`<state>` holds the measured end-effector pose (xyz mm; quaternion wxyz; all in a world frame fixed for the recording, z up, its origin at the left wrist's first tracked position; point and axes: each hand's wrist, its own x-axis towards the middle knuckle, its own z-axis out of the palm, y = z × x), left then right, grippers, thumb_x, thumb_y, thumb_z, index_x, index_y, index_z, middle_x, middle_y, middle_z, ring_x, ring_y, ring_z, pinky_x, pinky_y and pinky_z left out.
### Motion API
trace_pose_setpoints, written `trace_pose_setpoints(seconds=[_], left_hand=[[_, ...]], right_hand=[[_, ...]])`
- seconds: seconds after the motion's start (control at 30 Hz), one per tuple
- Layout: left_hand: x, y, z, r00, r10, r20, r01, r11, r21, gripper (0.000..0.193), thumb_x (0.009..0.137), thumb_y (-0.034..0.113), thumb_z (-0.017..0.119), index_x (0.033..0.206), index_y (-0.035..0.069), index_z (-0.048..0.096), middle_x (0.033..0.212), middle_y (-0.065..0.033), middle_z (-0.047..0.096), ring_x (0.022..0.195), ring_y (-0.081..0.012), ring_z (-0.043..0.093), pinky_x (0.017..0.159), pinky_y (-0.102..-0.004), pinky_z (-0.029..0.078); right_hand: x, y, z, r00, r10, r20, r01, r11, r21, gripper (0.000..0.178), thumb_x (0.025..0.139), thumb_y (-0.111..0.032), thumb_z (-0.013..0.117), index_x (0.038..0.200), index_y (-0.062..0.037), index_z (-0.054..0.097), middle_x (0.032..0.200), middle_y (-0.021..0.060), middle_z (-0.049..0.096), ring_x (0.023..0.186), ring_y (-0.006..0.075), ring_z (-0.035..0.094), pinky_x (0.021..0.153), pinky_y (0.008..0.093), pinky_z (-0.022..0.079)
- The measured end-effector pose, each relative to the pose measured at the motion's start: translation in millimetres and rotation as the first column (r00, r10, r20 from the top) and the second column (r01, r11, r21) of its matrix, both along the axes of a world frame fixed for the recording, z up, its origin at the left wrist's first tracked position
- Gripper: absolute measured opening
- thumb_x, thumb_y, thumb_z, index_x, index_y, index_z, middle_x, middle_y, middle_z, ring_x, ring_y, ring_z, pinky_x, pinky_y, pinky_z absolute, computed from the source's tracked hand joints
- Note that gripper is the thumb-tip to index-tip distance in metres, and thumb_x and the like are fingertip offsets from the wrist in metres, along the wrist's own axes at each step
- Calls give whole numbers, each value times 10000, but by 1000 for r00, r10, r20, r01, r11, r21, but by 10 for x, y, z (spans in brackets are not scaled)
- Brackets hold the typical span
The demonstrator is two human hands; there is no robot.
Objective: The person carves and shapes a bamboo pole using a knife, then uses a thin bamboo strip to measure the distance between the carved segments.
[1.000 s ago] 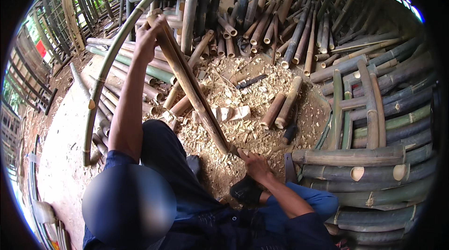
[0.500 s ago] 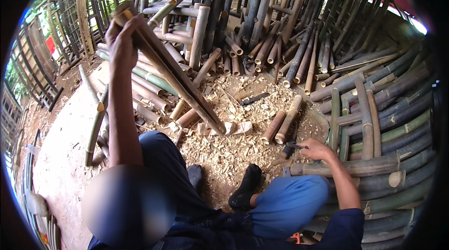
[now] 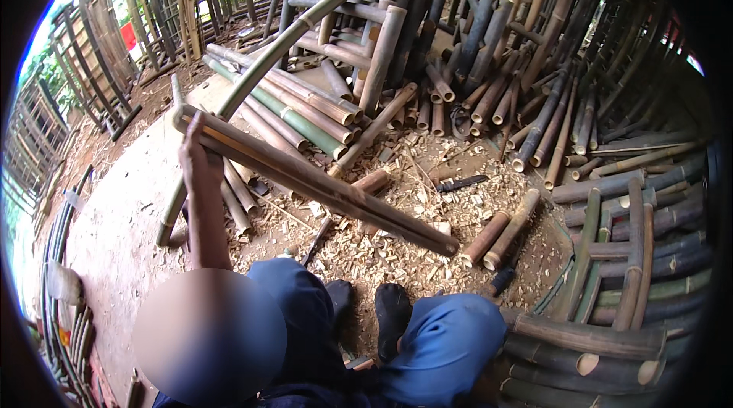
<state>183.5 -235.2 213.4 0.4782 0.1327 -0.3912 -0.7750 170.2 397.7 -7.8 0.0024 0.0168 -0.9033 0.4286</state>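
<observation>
My left hand (image 3: pixel 198 156) is closed round the upper end of a long brown bamboo pole (image 3: pixel 305 181), which has a lengthwise groove or split along it. The pole slants down to the right across the chips, its lower end close to two short bamboo pieces (image 3: pixel 513 228). My right hand is out of view. A dark-handled tool (image 3: pixel 502 280) lies by the short pieces, near my right knee. Farther off, a dark knife-like tool (image 3: pixel 462 183) rests on the chips. Another slim dark tool (image 3: pixel 317 241) is near my left knee.
Pale wood chips (image 3: pixel 343 255) cover the ground before my feet. Bamboo poles (image 3: pixel 305 114) lie stacked at the left. A bamboo frame (image 3: pixel 382 57) stands behind, with more cut lengths (image 3: pixel 489 103) beside it. Another bamboo frame (image 3: pixel 634 255) lies over poles at the right.
The pole has swung lower and its far end has moved right, toward the short pieces. My right hand, earlier at a dark tool by the short pieces, has left the view. The view has shifted left.
</observation>
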Motion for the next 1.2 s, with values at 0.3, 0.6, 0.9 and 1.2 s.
trace_pose_setpoints(seconds=[0.3, 0.6, 0.9, 1.2], left_hand=[[-1621, 1668, -885, 848, -483, 217, 445, 873, 203, 431, 938, 355, 743, 1211, 74, 564, 1045, -76, 635, 956, -211, 653, 834, -407, 583], [-2025, 645, -2939, 109, 451, 886, 741, 557, -375, 455, 850, 272, 710, 1207, 10, 607, 1199, -237, 665, 1158, -381, 630, 985, -493, 521], [-2237, 777, -2439, 249, -95, 964, 788, 599, -144, 313, 779, 215, 745, 1023, 22, 711, 845, -107, 700, 757, -185, 690, 649, -372, 566], [-1003, 2308, -1629, 496, -815, 299, 812, 557, 173, 614, 832, 302, 740, 1296, -7, 482, 981, -105, 606, 805, -182, 645, 648, -324, 569]], right_hand=[[-949, -1324, 1381, 810, 475, 345, -532, 841, 93, 829, 752, -302, 796, 1448, -17, 446, 1214, 276, 647, 1121, 413, 647, 973, 493, 504], [-381, -695, 409, 858, 262, 442, -286, 958, -14, 853, 709, -331, 861, 1392, -6, 468, 1059, 231, 692, 948, 346, 698, 862, 442, 550], [-93, 59, 585, 870, 115, 480, -134, 991, 4, 903, 706, -335, 866, 1421, 13, 438, 1109, 212, 677, 982, 356, 686, 881, 439, 549], [-365, 266, 1107, 918, 274, 286, -12, 741, -671, 985, 687, -271, 871, 1482, 32, 374, 1241, 163, 602, 1051, 313, 658, 907, 389, 552]])
